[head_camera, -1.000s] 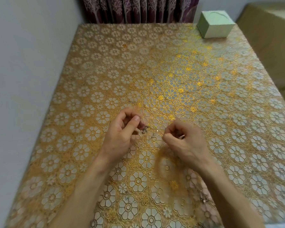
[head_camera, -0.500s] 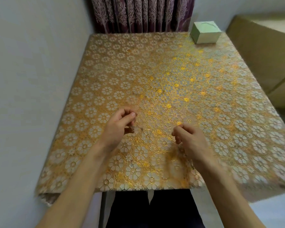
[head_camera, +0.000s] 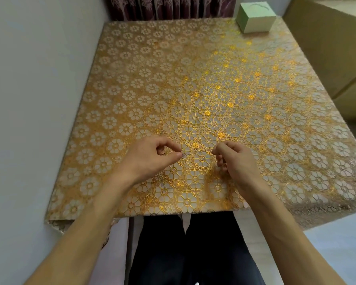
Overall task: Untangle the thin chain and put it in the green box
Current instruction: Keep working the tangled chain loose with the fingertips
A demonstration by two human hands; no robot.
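Note:
A thin silvery chain [head_camera: 195, 154] runs almost straight between my two hands, just above the near middle of the table. My left hand [head_camera: 150, 159] pinches its left end between thumb and forefinger. My right hand [head_camera: 234, 161] pinches the right end, its other fingers curled under. The chain is very fine and hard to follow against the patterned cloth. The green box [head_camera: 257, 24] stands at the far right corner of the table, well away from both hands.
The table [head_camera: 193, 79] wears a gold floral cloth. A white wall runs along its left side and a dark curtain [head_camera: 162, 7] hangs behind it. A tan piece of furniture [head_camera: 327, 48] stands to the right. My dark-clothed legs show below the table's near edge.
My hands have drawn apart, and the chain now stretches straight between them instead of sitting bunched by my left fingers. The camera has pulled back, showing the table's near edge and my legs.

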